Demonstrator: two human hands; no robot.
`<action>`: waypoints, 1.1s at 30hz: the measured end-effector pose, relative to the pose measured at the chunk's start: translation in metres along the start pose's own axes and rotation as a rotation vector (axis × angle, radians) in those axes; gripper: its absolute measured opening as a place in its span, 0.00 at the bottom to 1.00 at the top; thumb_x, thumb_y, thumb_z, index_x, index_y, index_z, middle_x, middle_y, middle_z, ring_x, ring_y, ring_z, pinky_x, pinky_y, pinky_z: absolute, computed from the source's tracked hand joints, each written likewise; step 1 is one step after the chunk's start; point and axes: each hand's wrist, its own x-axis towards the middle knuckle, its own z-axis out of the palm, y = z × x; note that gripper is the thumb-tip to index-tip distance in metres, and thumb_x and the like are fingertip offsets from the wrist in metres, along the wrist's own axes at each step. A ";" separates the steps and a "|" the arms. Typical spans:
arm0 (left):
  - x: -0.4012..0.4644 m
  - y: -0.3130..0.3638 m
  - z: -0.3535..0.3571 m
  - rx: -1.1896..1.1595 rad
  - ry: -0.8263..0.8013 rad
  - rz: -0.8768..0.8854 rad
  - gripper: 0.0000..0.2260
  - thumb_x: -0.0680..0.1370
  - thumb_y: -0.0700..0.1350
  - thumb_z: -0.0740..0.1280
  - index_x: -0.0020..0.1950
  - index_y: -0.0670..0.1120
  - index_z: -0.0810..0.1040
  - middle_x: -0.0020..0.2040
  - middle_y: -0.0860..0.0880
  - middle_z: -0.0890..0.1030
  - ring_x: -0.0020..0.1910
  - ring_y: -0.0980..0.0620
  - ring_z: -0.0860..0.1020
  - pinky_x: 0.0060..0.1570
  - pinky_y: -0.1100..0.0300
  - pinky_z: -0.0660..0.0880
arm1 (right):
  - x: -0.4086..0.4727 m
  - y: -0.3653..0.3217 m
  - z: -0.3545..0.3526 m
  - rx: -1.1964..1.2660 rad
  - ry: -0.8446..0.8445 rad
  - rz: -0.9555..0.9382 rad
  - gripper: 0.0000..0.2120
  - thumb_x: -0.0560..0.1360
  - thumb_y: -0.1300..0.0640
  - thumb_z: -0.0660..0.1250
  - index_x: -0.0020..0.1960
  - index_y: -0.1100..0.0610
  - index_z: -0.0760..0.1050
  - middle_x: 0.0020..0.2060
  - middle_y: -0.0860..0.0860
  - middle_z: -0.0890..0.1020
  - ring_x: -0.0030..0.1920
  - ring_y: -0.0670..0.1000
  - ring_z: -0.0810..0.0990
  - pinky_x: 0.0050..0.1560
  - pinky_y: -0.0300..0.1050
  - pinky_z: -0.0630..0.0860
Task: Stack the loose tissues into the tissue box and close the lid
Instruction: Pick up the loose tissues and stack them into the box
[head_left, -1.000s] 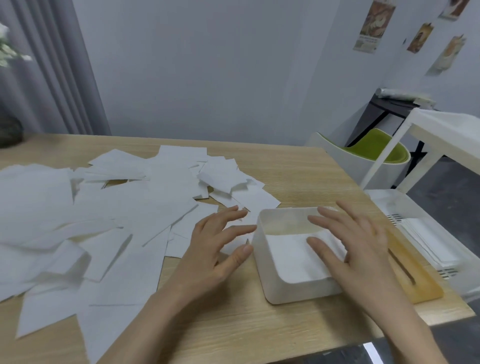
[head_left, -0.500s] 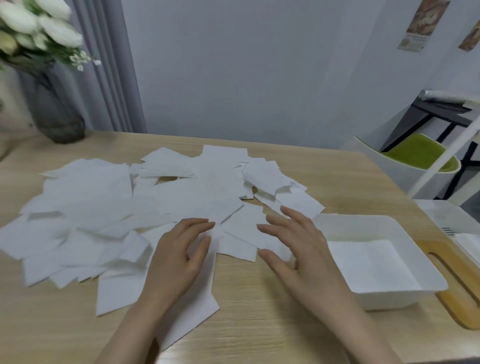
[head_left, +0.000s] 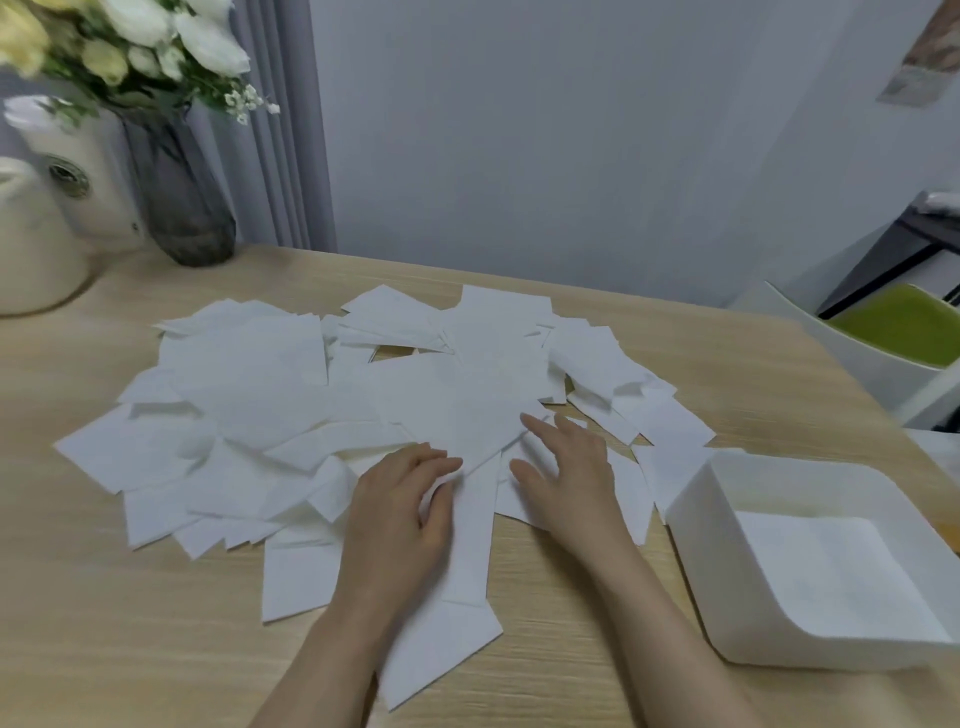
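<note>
We saw the tissues (head_left: 291, 415) as thin, flat white squares and rectangles, some folded or creased, spread in a loose overlapping pile over the middle of the table (head_left: 130, 649). They reached from near the left edge almost to the box (head_left: 727, 545), too overlapped for us to count; there were dozens. One longer piece lay apart from the heap toward the near edge, under the left forearm.

One box stood open near the right edge, a white rounded tub with a flat layer of tissue on its bottom. Its near-left corner was just beside the outermost tissues.

Two hands were in view. The left hand (head_left: 400, 514) lay palm down on the pile, its fingers bent and pinching up a tissue edge. The right hand (head_left: 566, 478) rested just beside it on the tissues, relaxed, fingers spread and straight, grasping nothing.

At the far left corner stood one dark vase (head_left: 182, 208) of white flowers and two cream vessels (head_left: 36, 239).
</note>
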 end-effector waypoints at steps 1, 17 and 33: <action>0.000 -0.001 0.001 0.008 0.009 0.011 0.17 0.75 0.50 0.58 0.54 0.48 0.84 0.55 0.53 0.82 0.60 0.51 0.78 0.61 0.47 0.73 | 0.006 0.001 0.002 -0.044 -0.007 0.032 0.25 0.78 0.49 0.63 0.74 0.40 0.61 0.76 0.49 0.58 0.76 0.46 0.48 0.72 0.49 0.50; -0.002 -0.004 0.007 0.357 -0.098 0.106 0.18 0.75 0.48 0.57 0.59 0.50 0.80 0.63 0.49 0.79 0.68 0.50 0.70 0.69 0.50 0.54 | 0.031 -0.007 0.016 0.053 0.079 0.141 0.22 0.77 0.48 0.63 0.70 0.41 0.66 0.69 0.46 0.68 0.73 0.46 0.56 0.71 0.47 0.44; -0.001 -0.003 0.007 0.247 -0.092 0.116 0.16 0.77 0.48 0.56 0.60 0.51 0.78 0.63 0.51 0.78 0.68 0.55 0.68 0.72 0.51 0.52 | 0.031 -0.019 0.026 0.546 0.217 0.073 0.20 0.76 0.68 0.61 0.59 0.48 0.78 0.51 0.42 0.81 0.45 0.42 0.77 0.51 0.33 0.75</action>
